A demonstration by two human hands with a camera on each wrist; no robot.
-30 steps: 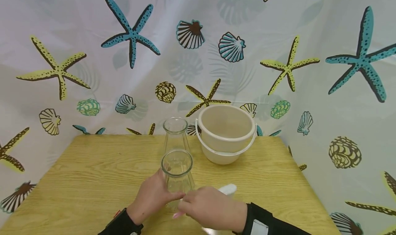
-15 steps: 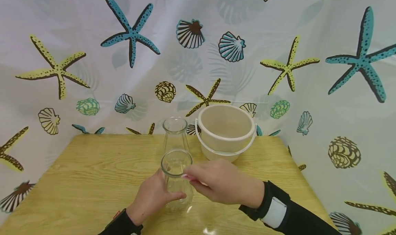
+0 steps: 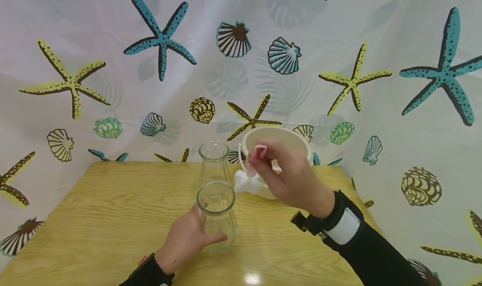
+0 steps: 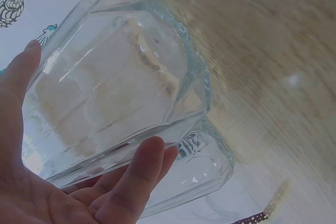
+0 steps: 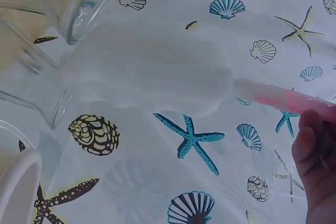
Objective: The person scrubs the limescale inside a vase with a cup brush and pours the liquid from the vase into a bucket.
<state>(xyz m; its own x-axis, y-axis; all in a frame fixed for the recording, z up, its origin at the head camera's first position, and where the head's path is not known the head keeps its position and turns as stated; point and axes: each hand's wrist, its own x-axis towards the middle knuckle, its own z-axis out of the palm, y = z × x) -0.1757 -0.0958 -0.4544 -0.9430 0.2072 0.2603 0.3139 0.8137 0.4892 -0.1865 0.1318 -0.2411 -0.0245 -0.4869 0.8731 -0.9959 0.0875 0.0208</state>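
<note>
A: How far along does this look?
B: The near glass vase (image 3: 222,225) is steadied upright on the table (image 3: 132,215), and the white-headed brush (image 3: 246,181) is up in the air, just beside its rim. The brush isn't inside either vase. I can't judge whether any brushing is finished; nothing shows that.
A: And each grip?
B: The left hand (image 3: 188,235) is curled round the near vase, thumb on one side, fingers on the other. The right hand (image 3: 288,175) pinches the brush's pink handle, fingers closed up tight.
A: What differs from half a second ago?
B: The right hand is higher, in front of the bucket (image 3: 293,138), instead of down at the near vase's rim, and the white head now shows plainly. The left hand, the far glass vase (image 3: 214,168) and the bucket look unmoved.
</note>
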